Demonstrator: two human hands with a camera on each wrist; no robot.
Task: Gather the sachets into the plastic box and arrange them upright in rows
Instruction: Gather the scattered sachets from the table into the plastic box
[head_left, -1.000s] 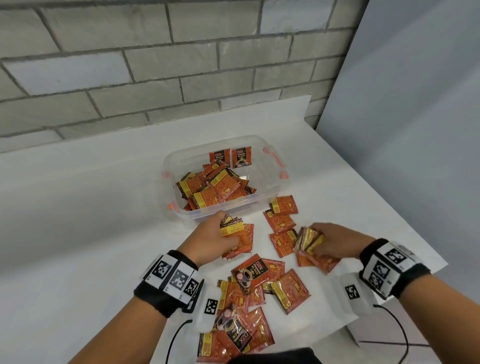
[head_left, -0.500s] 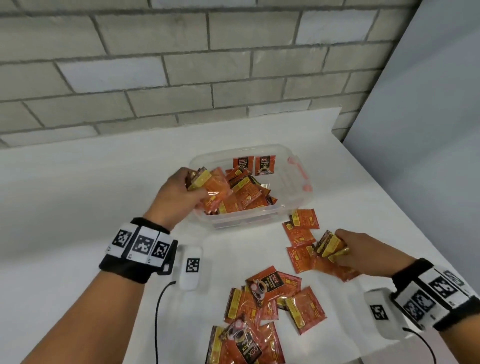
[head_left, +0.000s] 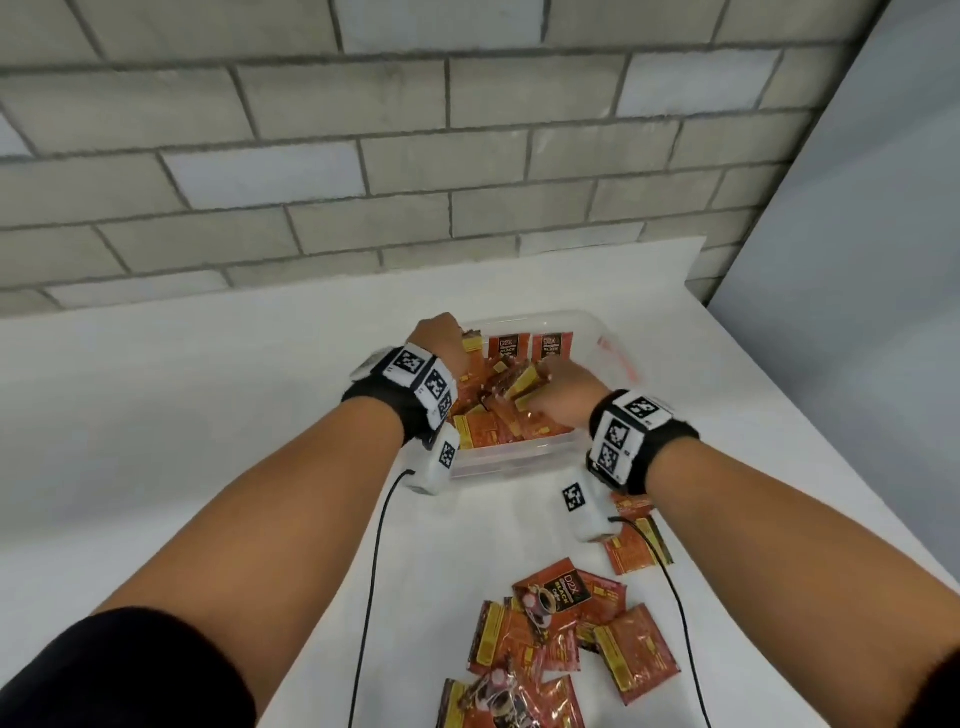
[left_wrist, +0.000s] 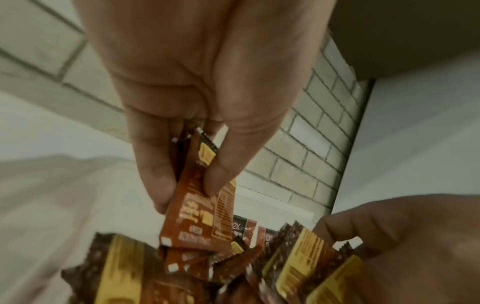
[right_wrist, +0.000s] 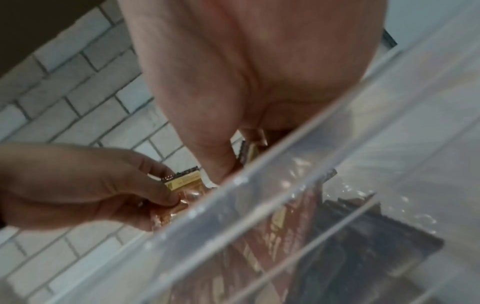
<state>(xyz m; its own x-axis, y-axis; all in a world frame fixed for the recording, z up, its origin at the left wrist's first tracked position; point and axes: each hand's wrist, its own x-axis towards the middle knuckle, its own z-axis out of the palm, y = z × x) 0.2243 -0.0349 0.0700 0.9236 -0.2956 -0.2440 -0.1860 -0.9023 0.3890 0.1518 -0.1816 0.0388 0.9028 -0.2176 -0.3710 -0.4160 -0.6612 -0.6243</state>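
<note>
Here both hands reach into the plastic box (head_left: 597, 332), which stands on the white surface (head_left: 208, 415) near the brick wall (head_left: 363, 156). The left hand (head_left: 439, 343) is over the box's far left corner; in the left wrist view its thumb and fingers (left_wrist: 155, 164) pinch a red sachet (left_wrist: 200, 216) by its upper part, so the sachet hangs below the fingertips, just above the loose heap of sachets (head_left: 483, 426) lying flat and tilted in the box. The right hand (head_left: 563, 395) is over the box's near right part, its fingers curled around a small bundle of sachets (head_left: 519, 387) whose yellow-striped ends stick out toward the left hand. The two hands are near each other but apart. Two sachets (head_left: 530, 345) stand upright side by side against the far wall of the box, beyond both hands. Outside the box, a scattered pile of sachets (head_left: 566, 634) lies flat on the surface near the front edge, and a few more (head_left: 634, 551) lie under the right wrist.
</note>
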